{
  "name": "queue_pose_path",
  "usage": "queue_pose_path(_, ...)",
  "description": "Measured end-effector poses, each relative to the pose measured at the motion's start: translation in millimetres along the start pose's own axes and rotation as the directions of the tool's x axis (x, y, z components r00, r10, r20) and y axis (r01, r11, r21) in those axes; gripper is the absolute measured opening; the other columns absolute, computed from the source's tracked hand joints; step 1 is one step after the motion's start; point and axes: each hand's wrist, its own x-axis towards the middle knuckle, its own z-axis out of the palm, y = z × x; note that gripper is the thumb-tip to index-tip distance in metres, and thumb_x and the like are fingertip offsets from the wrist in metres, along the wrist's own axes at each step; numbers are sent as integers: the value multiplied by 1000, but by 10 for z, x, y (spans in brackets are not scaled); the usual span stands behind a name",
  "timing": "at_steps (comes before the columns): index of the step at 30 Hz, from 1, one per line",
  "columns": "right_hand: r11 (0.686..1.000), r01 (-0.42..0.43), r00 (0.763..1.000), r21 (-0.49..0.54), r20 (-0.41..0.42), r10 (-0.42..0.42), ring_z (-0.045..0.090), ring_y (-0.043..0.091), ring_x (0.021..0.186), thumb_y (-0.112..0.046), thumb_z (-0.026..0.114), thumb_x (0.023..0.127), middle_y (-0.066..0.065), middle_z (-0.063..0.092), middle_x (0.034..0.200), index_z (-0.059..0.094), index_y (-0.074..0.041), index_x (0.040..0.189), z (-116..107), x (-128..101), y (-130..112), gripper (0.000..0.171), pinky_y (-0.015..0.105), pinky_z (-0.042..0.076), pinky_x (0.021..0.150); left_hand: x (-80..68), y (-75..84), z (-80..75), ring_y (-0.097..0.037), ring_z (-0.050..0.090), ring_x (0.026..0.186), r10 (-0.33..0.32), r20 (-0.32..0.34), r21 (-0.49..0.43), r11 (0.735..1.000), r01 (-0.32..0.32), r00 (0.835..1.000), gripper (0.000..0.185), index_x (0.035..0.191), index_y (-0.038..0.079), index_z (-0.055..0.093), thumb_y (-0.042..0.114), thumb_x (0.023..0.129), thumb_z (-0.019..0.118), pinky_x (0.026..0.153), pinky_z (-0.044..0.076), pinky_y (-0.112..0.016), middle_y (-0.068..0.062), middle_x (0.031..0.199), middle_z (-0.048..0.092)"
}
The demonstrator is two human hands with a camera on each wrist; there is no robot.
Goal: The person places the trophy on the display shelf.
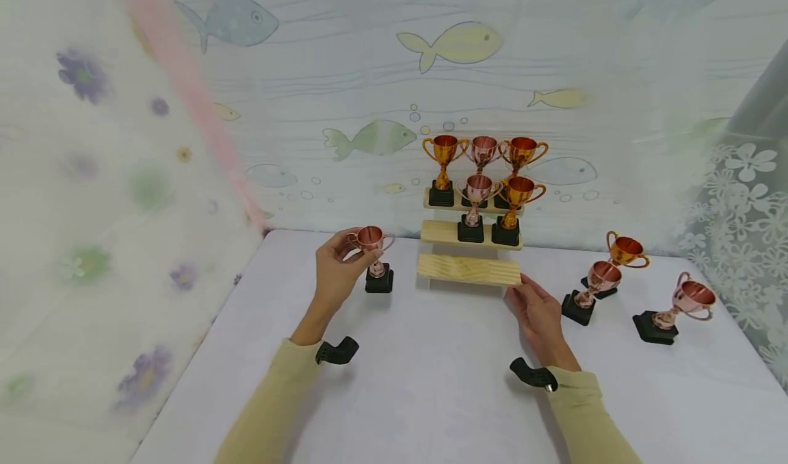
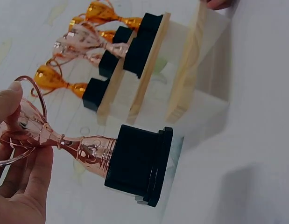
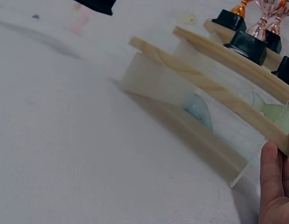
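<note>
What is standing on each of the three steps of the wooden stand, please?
The top step holds three trophies, though the front ones partly hide their bases. The middle step holds two trophies. The bottom step is bare; the right hand touches its end.

text: none legible | trophy bases: seemingly blank, view blurred

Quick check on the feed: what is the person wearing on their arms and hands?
Both arms wear long pale yellow-beige sleeves, the left sleeve and right sleeve. A small black mount sits at each wrist, left and right. The left hand and right hand are bare: no gloves.
</note>
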Motion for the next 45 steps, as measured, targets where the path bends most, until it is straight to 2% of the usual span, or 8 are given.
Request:
queue_pose_path(5,1000,7,1000,6,-6,-7,66,3,104,-4,52,104,-2,58,125,40,-8,155,13,13,6,53,20,50,102,11,-2,293,-15,66,99,25,17,-29,999,-24,1000,45,120,-9,65,-7,79,83,86,60,-24,-23,117,65)
queue_pose_path(11,1000,15,1000,18,-9,-15,68,4,102,-3,53,103,-3,63,117,47,-9,150,9,17,18,48,20,52,100,105,50,518,-16,66,96,42,61,-23,999,-40,997,44,120,-6,67,-3,79,84,84,61,-26,-22,115,67)
queue_pose_path(19,999,17,1000,48,-5,-16,69,5,101,-4,54,102,-3,63,116,55,-11,140,-4,25,10,38,21,51,101,369,123,736,-20,67,96,78,95,-21,997,-76,992,43,121,-4,68,2,81,84,86,62,-31,-21,114,68)
queue_pose_path(26,999,47,999,-10,6,-47,66,4,106,-5,52,104,-4,60,121,45,-9,151,-14,33,30,48,19,52,100,612,155,940,-28,66,103,70,126,-36,997,-66,990,47,127,-7,64,-2,83,81,95,60,-41,-26,120,64)
queue_pose_path(31,999,48,999,-15,12,-48,66,3,106,-5,51,104,-4,60,121,45,-8,150,-20,30,28,47,18,51,100,686,304,1026,-37,65,106,59,142,-57,997,-51,988,46,127,-12,62,-6,84,78,99,56,-49,-30,119,61)
queue_pose_path(34,999,42,999,-13,9,-42,66,3,105,-6,51,104,-4,60,122,45,-9,150,-20,29,22,47,18,51,99,692,382,1053,-36,65,104,49,142,-58,997,-41,989,44,124,-12,63,-5,84,79,99,57,-47,-27,116,62)
queue_pose_path(41,1000,21,1000,-18,14,-21,65,2,107,-7,52,104,-3,56,129,40,-9,155,-23,27,24,52,18,51,101,731,294,1106,-28,65,101,47,120,-43,998,-42,992,42,124,-9,64,-2,85,79,94,60,-38,-19,110,63)
queue_pose_path(45,999,27,1000,-21,12,-27,65,3,107,-6,52,104,-2,56,128,42,-9,153,-23,38,28,50,18,51,100,757,246,1135,-28,64,101,52,109,-36,998,-48,993,41,124,-8,64,-3,86,79,93,60,-36,-18,109,62)
